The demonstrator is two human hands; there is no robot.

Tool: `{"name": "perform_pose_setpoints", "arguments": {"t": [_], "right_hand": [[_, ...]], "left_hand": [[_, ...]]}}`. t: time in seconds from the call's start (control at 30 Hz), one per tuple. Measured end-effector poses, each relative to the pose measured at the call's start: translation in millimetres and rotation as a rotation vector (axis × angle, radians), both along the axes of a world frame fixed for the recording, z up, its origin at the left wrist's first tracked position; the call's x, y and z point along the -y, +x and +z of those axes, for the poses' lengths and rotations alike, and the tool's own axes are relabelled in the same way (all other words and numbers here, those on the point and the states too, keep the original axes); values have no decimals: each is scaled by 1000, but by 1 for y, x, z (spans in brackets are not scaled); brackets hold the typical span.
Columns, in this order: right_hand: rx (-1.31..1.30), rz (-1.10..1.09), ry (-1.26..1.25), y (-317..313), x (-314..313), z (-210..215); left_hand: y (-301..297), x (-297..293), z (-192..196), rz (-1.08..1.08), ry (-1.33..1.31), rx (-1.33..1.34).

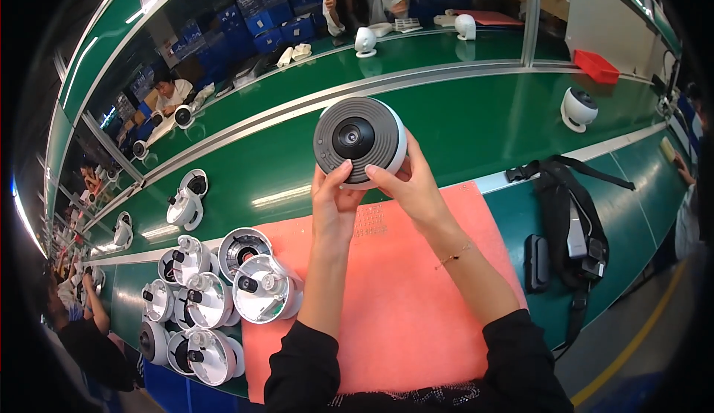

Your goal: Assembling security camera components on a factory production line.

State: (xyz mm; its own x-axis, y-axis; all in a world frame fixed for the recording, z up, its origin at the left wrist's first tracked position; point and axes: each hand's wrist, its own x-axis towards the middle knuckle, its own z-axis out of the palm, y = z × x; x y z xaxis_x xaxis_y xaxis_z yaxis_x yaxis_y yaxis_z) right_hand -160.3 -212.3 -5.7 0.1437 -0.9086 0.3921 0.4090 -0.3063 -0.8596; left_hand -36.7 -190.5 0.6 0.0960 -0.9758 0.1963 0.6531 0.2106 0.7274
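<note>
Between my two hands I hold up a round security camera (323,144) with a white shell and a dark grey ribbed front, its lens facing me. My left hand (335,203) grips its lower left, the thumb on the grey front rim. My right hand (413,190) wraps its lower right side, thumb also on the front; the fingers behind are hidden. Below lies a pink mat (394,279). To the left of my left forearm stand several opened white camera housings (264,294), their inner parts and small black lens modules showing.
A green conveyor belt (476,115) crosses ahead, carrying a white camera (579,110) at right and opened housings (186,201) at left. At right lie a black strap harness (565,220) and a black case (536,263). A red tray (596,67) sits far right. People work beyond the belt.
</note>
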Motion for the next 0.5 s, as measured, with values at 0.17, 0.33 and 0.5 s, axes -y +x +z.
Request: {"name": "perform_pose_setpoints", "arguments": {"t": [0.17,0.33,0.5], "right_hand": [[33,212,130,11,3,2],[-88,31,430,-6,29,-16],[53,-14,655,-3,63,-73]], "left_hand": [[20,4,-2,122,-32,53],[49,21,-12,496,107,-7],[94,49,-80,672,255,-136]]}}
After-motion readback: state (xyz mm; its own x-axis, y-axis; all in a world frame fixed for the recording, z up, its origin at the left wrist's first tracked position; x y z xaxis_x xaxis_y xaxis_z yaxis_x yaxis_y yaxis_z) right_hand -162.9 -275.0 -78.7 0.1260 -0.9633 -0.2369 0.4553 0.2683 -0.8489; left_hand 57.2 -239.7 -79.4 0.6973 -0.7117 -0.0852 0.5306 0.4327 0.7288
